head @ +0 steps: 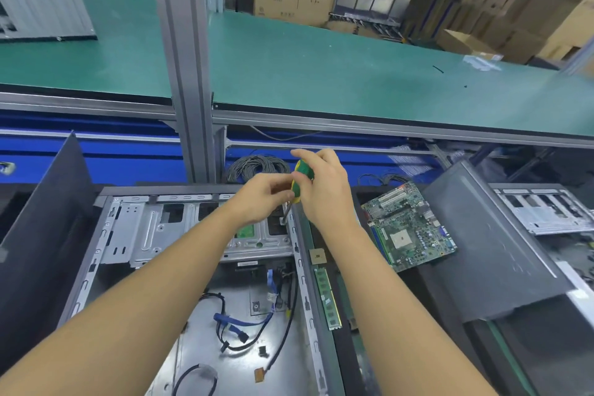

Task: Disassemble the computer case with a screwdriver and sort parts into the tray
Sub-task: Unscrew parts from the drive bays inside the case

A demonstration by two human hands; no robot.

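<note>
Green-and-yellow at its plastic handle, the screwdriver (300,182) is gripped by the right hand (324,193) and pinched lower down by the left hand (262,201); its thin steel shaft is pointed down at the ribbed sheet-metal cage (141,235) inside the open computer case (234,309).

Left forearm (138,305) and right forearm (392,305) are both uncovered from the bottom frame edge up to the narrow wrists, smooth, and look long and tapered under the wide lens. Left hand (257,199) and right hand (324,193) are bare too, with knuckles showing on the backs. Fingers (310,155) are slim; nails possibly short, but the tips are too blurred to be sure.
</note>
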